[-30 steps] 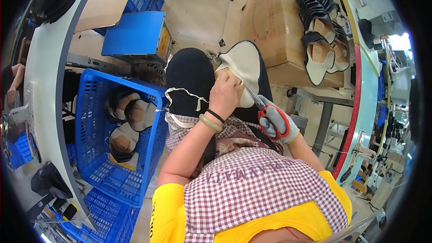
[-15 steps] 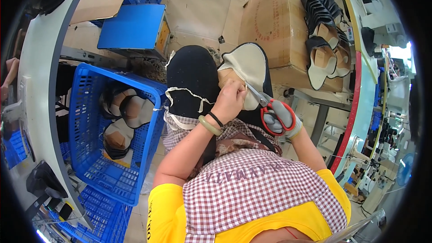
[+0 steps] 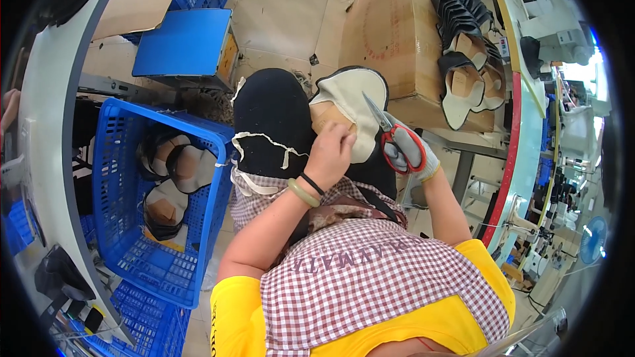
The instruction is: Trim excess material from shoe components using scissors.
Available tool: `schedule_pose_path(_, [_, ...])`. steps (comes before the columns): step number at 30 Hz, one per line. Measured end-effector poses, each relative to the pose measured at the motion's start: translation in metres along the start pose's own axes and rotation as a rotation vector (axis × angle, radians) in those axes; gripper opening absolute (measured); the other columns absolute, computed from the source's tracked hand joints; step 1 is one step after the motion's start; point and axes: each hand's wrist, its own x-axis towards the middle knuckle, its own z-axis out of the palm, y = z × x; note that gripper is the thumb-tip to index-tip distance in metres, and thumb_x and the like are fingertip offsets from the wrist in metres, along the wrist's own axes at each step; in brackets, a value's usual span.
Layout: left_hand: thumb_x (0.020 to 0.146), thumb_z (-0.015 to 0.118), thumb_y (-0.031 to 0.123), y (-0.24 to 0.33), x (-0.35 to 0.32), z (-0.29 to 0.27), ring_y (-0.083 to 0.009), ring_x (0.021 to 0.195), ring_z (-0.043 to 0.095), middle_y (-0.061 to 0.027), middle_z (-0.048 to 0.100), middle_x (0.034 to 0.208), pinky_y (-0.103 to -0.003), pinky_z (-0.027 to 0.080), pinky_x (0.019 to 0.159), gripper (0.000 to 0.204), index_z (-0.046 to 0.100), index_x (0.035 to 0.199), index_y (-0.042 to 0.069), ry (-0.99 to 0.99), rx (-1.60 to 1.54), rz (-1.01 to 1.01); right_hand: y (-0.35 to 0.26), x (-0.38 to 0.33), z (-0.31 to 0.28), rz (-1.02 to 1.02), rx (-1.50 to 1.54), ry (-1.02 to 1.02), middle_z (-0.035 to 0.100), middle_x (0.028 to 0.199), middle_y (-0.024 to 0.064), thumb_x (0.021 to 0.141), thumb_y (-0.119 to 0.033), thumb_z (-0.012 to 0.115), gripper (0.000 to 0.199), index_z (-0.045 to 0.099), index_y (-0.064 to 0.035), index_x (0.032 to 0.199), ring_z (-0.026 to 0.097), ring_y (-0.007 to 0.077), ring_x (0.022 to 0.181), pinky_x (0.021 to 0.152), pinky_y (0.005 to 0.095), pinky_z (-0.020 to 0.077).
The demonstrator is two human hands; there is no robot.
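Left hand (image 3: 331,152) reaches forward over the lap, fingers curled in a pinch, wrist banded. Right hand (image 3: 410,152), gloved, is clenched, forearm angled inward.

shoe workshop — blue crates (image 3: 126,225) | stacked shoe uppers (image 3: 466,39) — cardboard box (image 3: 397,33)

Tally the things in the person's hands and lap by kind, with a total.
Scissors, red-handled, in the gloved right hand: 1
Shoe upper, cream inside, held by the left hand: 1
Trimmed strip on the lap: 1
Total: 3
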Motion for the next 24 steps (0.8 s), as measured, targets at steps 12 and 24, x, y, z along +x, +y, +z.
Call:
schedule_pose_path(12, [0.077,0.058,0.001,0.004,-0.005,0.014,-0.0337,0.086,0.057,-0.0163,0.054,0.097,-0.040,0.049,0.075,0.037,0.060,0.114,0.000,-0.027,0.506,0.264,0.009,0.004,-0.014,-0.034,0.009,-0.033,0.055,0.073,-0.0056,0.095,-0.041,0.053,0.061,0.034,-0.0083,0.143,0.039,-0.0010,0.051,0.044,0.0130,0.0287])
schedule_pose_path(24, [0.081,0.064,0.007,0.000,-0.004,0.007,-0.0320,0.070,0.056,-0.0148,0.055,0.076,-0.040,0.046,0.063,0.013,0.054,0.084,0.000,0.098,0.064,-0.007,0.009,0.002,-0.014,-0.027,0.023,-0.041,0.054,0.072,-0.0031,0.095,-0.040,0.053,0.061,0.031,-0.0127,0.145,0.039,0.0008,0.046,0.042,0.0139,0.0309])
